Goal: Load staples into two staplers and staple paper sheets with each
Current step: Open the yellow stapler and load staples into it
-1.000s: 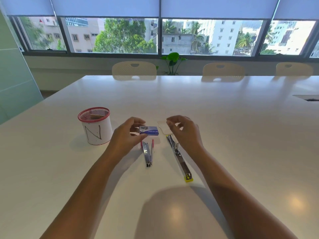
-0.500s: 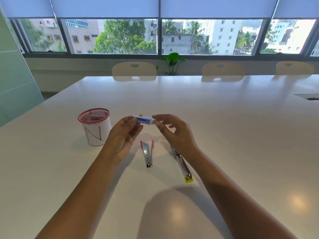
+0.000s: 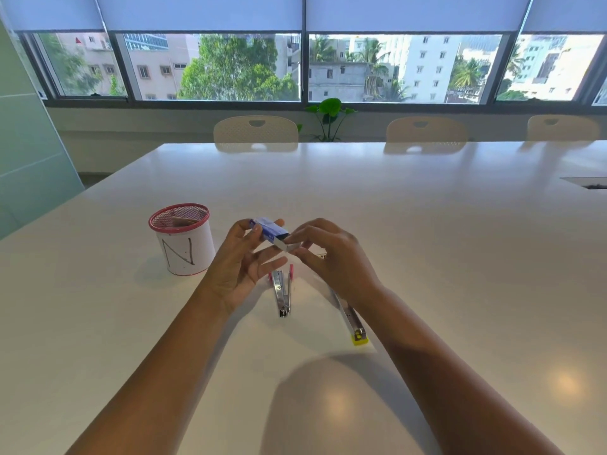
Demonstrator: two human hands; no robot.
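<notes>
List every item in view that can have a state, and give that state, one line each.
staple box: lifted off the table, inner tray slid partly out
left hand: holds the box sleeve
right hand: pinches the tray end
pink stapler: flat on the table, opened out
yellow stapler: flat on the table, opened out
mesh cup: upright
blinds: partly lowered

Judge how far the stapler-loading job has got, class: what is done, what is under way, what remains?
Done: both staplers, pink and yellow, lie opened on the table. Under way: left hand holds the blue staple box while right hand pulls its tray. Left: loading both, then stapling.
</notes>
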